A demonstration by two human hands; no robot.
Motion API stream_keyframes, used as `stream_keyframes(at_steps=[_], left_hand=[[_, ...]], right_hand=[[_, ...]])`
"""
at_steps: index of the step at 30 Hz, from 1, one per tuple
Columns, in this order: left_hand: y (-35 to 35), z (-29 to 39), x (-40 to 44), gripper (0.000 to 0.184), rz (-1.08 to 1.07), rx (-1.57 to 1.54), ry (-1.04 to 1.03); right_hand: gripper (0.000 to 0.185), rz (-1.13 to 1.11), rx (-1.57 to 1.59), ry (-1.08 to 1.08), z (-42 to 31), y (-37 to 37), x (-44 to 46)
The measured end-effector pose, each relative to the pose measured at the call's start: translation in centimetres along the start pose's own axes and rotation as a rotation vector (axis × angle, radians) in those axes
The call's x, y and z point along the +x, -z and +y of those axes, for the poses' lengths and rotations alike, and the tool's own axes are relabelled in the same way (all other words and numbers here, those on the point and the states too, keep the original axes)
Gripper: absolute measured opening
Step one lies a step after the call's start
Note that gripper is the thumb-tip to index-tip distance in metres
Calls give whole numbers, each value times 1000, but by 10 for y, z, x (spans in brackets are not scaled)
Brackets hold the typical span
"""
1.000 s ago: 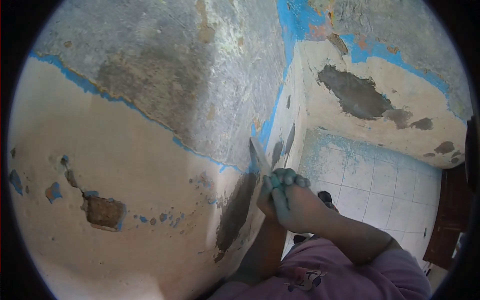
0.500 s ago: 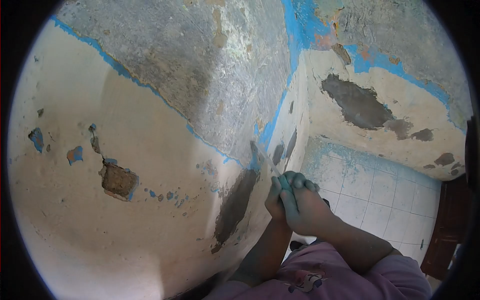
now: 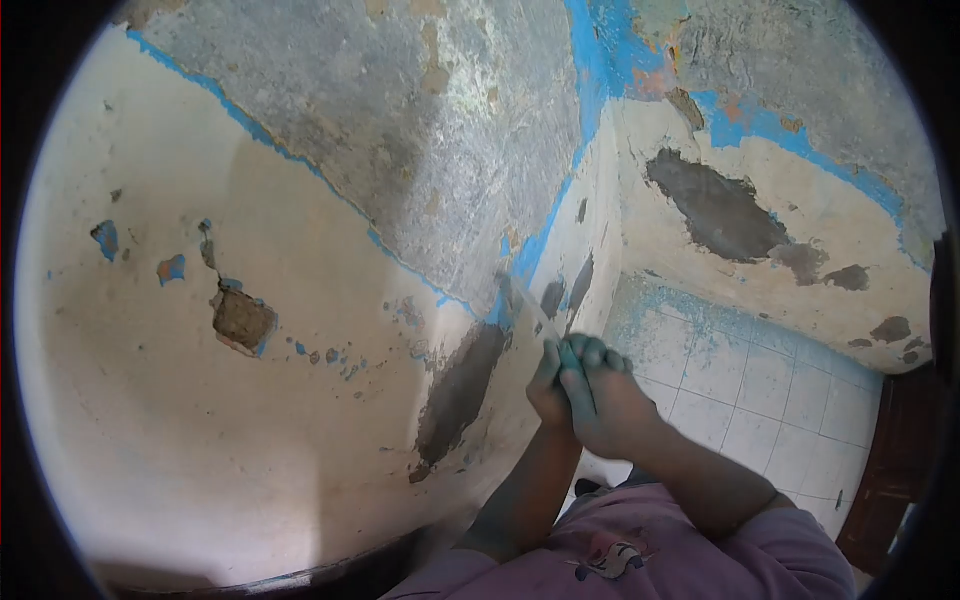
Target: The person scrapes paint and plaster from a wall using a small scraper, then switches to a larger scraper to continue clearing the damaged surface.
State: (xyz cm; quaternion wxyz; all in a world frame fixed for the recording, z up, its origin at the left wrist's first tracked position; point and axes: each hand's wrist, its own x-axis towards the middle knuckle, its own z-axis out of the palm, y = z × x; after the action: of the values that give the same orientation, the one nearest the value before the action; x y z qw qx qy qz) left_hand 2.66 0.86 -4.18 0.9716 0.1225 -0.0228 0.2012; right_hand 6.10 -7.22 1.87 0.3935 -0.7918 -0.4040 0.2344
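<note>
Both my hands are wrapped around the handle of a long, thin scraper, whose teal handle shows only in part between the fingers. My left hand grips it from the wall side, and my right hand closes over it from the other side. Slanting up and left, the pale blade has its tip at the wall near the corner, by a strip of blue paint. Whether the tip presses into the surface I cannot tell. Just below it is a dark bare patch in the cream coating.
Cream paint covers the lower left wall, with grey bare plaster above a blue edge. A broken hole and chips mark it. The right wall has a dark patch. White floor tiles and dark brown wood lie right.
The view has shifted slightly, so the left wall's marks sit differently. The blade tip has moved a little up and left, while both hands keep their grip.
</note>
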Motion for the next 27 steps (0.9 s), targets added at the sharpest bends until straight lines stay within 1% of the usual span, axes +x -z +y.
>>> stream_keyframes(at_steps=[2, 3, 4, 6, 7, 8, 10, 11, 13, 14, 16, 17, 18, 20, 21, 22, 24, 25, 27], left_hand=[[-2, -1, -9, 34, -128, 4, 58], [1, 5, -2, 33, -113, 27, 26], [8, 14, 3, 33, -109, 28, 25], [16, 30, 17, 41, 36, 173, -125], [14, 28, 18, 39, 82, 214, -77], [12, 21, 10, 39, 85, 214, -76], [1, 9, -4, 37, 21, 46, -2], [8, 13, 4, 37, 15, 51, -3], [25, 21, 19, 34, -100, 91, -133], [25, 22, 20, 34, -89, 88, -130], [14, 31, 41, 34, 7, 194, -121], [7, 26, 36, 34, 17, 125, -13], [5, 18, 20, 34, 22, 123, -20], [3, 3, 2, 34, 3, -1, 9], [2, 6, 6, 35, 10, 97, -59], [5, 11, 8, 35, 24, 97, -50], [15, 21, 22, 38, 15, -4, -120], [18, 23, 24, 38, -10, 36, -41], [10, 12, 11, 38, -9, 46, -31]], right_hand=[[29, 172, 167, 170, 5, -11, -14], [28, 210, 9, 211, -3, -8, -2], [28, 207, 12, 209, -7, -12, 12], [29, -41, 105, 36, -10, -18, 37], [28, -70, 3, 171, -18, 2, 26], [28, -71, 4, 169, -11, -3, 19], [27, 181, 111, 220, -3, -14, 3], [27, 186, 112, 226, -1, -13, 11], [28, 18, -8, 214, -16, 3, 27], [28, 11, -4, 205, -21, 7, 28], [29, -168, 101, 42, -30, 20, 43], [28, 104, 146, 130, -2, -3, 41], [28, 95, 145, 131, 4, -8, 23], [28, 115, 138, 177, 6, -8, 2], [29, 86, 47, 190, 3, -4, 13], [29, 83, 55, 176, -1, -5, 23], [30, -188, 109, -27, -6, -4, 40], [30, -198, 112, -33, -4, -4, 34], [29, -46, 93, 53, 0, 0, 21]])
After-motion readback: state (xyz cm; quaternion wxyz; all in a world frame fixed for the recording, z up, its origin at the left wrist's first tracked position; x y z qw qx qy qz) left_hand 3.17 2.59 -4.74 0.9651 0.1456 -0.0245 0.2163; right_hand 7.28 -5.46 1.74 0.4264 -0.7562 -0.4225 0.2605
